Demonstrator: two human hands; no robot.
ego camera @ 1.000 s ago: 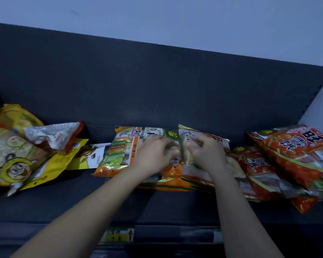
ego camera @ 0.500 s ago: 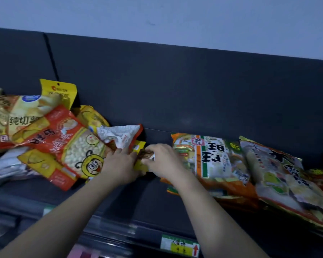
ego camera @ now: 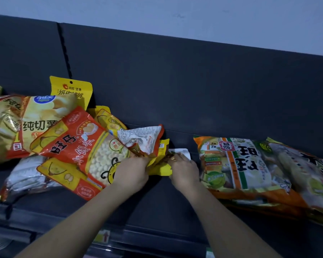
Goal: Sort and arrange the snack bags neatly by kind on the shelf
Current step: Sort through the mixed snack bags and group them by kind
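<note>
Shop, prob. a small grocery: dark metal display shelf [ego camera: 157, 200] w/ slotted upright [ego camera: 64, 50] in back panel [ego camera: 194, 86], price-label strip [ego camera: 103, 236] along front edge, packaged snack bags [ego camera: 78, 146] piled on it.

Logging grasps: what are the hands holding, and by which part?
A yellow bag: left hand grips its left side, right hand its right side.
</note>
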